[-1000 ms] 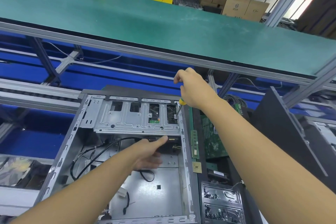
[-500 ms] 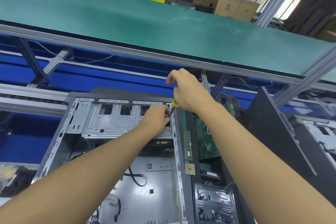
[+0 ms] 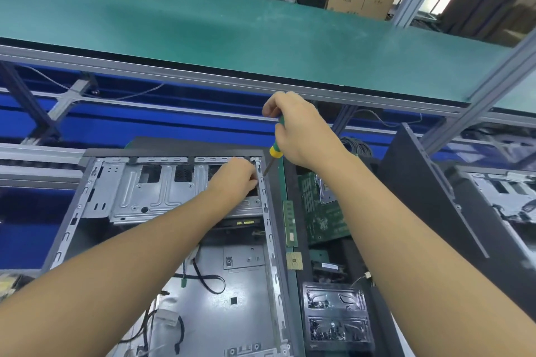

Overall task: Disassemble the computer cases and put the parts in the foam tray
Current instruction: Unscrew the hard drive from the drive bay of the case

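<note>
Computer case [image 3: 226,313] lies open side up on the lower bench in front of me, with the foam tray [image 3: 339,249] just beside its right edge. The tray already holds the motherboard [image 3: 324,211], RAM stick [image 3: 290,223] and CPU [image 3: 294,261], so the board work looks done. The drive cage [image 3: 150,200] along the case's far edge is not out yet. Step in hand, my read: pull the cage screw at the far right corner of the case. My right hand [image 3: 301,133] is wrapped round the yellow-green screwdriver [image 3: 275,151], shaft tilted down-left, tip at the case's right rail in that corner. My left hand [image 3: 235,180] sits on the cage's right end, fingers bunched down right beside the tip. Can't tell if they pinch a screw or only brace the cage. To do it well: line the shaft up with the screw axis before torquing, since a tilted bit cams out and chews the head. Push in first, then turn. Left fingers are close enough to get stabbed on a slip, so brace on the cage face, out of the tip's path. Catch the screw as it frees, or it drops among the loose cables [image 3: 208,278] on the case floor. The cage is thin sheet steel with likely sharp edges and probably tabbed in: slide, then lift, no prying. In the tray, don't set it on the board.
</note>
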`<control>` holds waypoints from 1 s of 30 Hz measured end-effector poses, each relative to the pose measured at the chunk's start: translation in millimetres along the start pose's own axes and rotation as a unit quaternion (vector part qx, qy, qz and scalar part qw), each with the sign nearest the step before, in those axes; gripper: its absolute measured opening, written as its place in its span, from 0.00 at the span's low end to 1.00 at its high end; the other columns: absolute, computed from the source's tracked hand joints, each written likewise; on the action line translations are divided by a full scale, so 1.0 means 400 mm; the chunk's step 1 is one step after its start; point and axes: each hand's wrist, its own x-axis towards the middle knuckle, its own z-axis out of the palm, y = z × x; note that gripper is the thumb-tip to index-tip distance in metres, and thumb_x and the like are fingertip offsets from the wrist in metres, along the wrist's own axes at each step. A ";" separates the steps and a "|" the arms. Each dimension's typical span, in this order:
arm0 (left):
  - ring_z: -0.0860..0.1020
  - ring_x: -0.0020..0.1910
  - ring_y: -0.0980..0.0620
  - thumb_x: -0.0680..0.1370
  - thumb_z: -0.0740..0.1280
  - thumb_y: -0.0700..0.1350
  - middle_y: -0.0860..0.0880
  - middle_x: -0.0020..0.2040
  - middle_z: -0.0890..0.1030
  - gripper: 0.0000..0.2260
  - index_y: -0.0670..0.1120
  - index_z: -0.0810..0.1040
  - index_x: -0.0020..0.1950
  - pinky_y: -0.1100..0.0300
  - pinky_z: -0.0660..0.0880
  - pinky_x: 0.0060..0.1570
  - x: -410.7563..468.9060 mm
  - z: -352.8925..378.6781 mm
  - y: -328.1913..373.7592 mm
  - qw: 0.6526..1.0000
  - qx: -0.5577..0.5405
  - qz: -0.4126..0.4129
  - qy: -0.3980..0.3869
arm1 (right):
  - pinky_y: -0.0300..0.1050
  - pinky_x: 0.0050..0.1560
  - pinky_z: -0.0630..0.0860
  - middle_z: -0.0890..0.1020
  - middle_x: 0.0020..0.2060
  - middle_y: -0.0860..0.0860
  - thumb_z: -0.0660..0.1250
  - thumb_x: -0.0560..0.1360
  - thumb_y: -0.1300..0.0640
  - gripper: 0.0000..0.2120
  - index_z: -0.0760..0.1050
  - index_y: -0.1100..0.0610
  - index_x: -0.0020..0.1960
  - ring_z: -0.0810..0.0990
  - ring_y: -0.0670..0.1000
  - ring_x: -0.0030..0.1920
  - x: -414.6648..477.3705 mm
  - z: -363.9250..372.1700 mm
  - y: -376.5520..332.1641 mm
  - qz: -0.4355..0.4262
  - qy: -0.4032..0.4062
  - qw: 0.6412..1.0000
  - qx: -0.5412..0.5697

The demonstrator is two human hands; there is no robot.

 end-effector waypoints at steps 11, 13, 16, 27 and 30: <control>0.80 0.47 0.41 0.83 0.61 0.43 0.40 0.50 0.80 0.10 0.37 0.79 0.53 0.51 0.76 0.46 -0.013 -0.001 0.021 1.000 0.000 -0.003 -0.009 | 0.43 0.53 0.72 0.73 0.53 0.49 0.58 0.76 0.73 0.17 0.72 0.57 0.59 0.72 0.51 0.54 0.002 0.027 0.011 0.002 -0.001 1.000 0.022; 0.80 0.48 0.42 0.83 0.62 0.43 0.40 0.51 0.80 0.10 0.37 0.79 0.52 0.50 0.77 0.48 -0.013 0.004 0.019 1.000 -0.016 -0.010 -0.007 | 0.43 0.52 0.72 0.72 0.53 0.49 0.59 0.76 0.72 0.17 0.72 0.56 0.59 0.72 0.51 0.54 0.006 0.032 0.014 0.004 -0.006 1.000 0.021; 0.79 0.51 0.42 0.83 0.63 0.45 0.42 0.52 0.79 0.11 0.38 0.79 0.52 0.50 0.75 0.52 -0.021 0.017 -0.003 0.999 -0.033 -0.015 0.015 | 0.40 0.50 0.68 0.73 0.53 0.48 0.59 0.76 0.72 0.17 0.72 0.55 0.58 0.71 0.49 0.53 0.010 0.040 0.020 0.006 -0.011 1.000 0.019; 0.81 0.50 0.47 0.79 0.69 0.48 0.49 0.50 0.84 0.10 0.50 0.84 0.58 0.52 0.79 0.51 -0.020 0.035 -0.033 0.997 -0.055 -0.003 0.056 | 0.39 0.49 0.68 0.73 0.53 0.48 0.58 0.76 0.73 0.18 0.69 0.51 0.54 0.71 0.47 0.53 0.012 0.036 0.030 0.014 -0.015 0.999 0.043; 0.80 0.49 0.48 0.79 0.69 0.49 0.51 0.49 0.84 0.08 0.51 0.85 0.56 0.52 0.78 0.50 -0.012 0.032 -0.029 0.998 -0.033 -0.001 0.061 | 0.37 0.47 0.68 0.74 0.54 0.49 0.61 0.75 0.72 0.17 0.69 0.52 0.55 0.72 0.48 0.52 0.003 0.029 0.041 0.016 -0.012 0.999 0.040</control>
